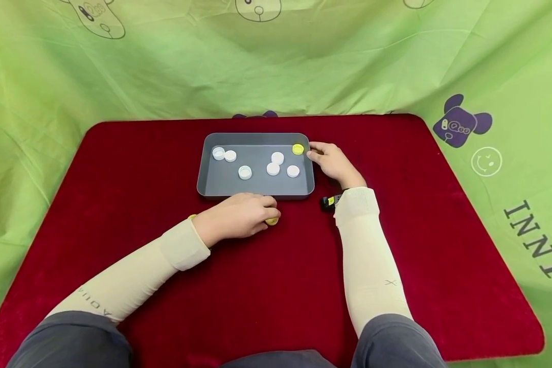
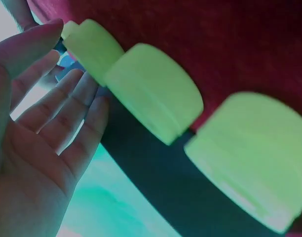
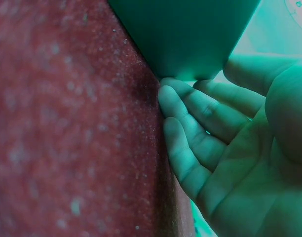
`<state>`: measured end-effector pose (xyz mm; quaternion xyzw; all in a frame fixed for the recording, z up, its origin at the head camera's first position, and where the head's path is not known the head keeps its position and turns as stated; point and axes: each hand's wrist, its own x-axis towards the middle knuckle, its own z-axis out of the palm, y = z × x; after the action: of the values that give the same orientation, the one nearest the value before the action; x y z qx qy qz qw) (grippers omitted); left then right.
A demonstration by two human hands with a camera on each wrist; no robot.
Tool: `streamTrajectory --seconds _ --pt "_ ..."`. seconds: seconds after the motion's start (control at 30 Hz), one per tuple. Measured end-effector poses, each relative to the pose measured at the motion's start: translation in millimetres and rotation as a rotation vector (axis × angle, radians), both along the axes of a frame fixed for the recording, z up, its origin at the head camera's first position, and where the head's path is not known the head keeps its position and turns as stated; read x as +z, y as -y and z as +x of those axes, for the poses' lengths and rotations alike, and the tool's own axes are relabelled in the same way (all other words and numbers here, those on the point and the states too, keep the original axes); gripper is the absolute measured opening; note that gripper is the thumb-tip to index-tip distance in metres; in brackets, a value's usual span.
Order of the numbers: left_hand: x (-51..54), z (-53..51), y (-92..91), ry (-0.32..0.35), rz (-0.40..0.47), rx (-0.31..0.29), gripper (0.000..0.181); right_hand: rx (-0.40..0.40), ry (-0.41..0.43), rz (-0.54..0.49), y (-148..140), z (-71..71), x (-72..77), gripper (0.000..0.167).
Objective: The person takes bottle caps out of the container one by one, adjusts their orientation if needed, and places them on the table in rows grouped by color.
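A dark grey tray (image 1: 257, 188) holds several white caps (image 1: 245, 173) and one yellow cap (image 1: 297, 149), the latter in its far right corner. Just in front of the tray's near side is my left hand (image 1: 239, 214). A yellow cap (image 1: 272, 221) shows at its fingertips. In the left wrist view, the thumb and fingers are spread apart beside several yellow caps (image 2: 156, 91) standing in a row along the tray's wall (image 2: 141, 158). My right hand (image 1: 333, 162) rests against the tray's right side. Its fingers (image 3: 205, 108) touch the outer wall (image 3: 190, 39), thumb near the rim.
A dark red cloth (image 1: 441, 245) covers the table. Green printed curtains (image 1: 349, 56) hang behind and at the sides. A black wrist device (image 1: 327, 202) with a yellow mark is by my right wrist. A bit of yellow (image 1: 191, 216) shows beside my left wrist.
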<state>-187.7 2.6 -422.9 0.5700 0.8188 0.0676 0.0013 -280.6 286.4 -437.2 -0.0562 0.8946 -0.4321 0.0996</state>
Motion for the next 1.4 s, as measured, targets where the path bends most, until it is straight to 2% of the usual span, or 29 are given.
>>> streamTrajectory --seconds 0.2,0.47,0.77,0.97,1.17,1.4 --pt "3.6 -0.8 9.1 -0.002 0.031 0.028 0.029 -0.004 -0.014 -0.002 0.7 -0.1 -1.2 0.047" --pt "10.3 -1.3 17.9 -0.028 0.059 0.058 0.020 -0.001 -0.011 0.002 -0.2 -1.3 -2.2 0.048" --pt "22.4 -7.1 19.5 -0.067 0.090 0.041 0.019 -0.006 -0.013 -0.010 -1.0 -0.6 -3.6 0.047" --pt "31.0 -15.4 17.5 -0.088 0.085 0.024 0.016 -0.004 -0.026 -0.014 0.2 -1.1 -4.4 0.046" --pt "41.9 -28.1 14.1 -0.113 0.096 -0.003 0.011 -0.009 -0.030 -0.038 0.7 0.2 -2.3 0.046" --pt "51.0 -43.7 5.1 -0.068 0.040 0.013 0.016 -0.009 -0.026 -0.023 -0.1 0.5 -4.7 0.046"
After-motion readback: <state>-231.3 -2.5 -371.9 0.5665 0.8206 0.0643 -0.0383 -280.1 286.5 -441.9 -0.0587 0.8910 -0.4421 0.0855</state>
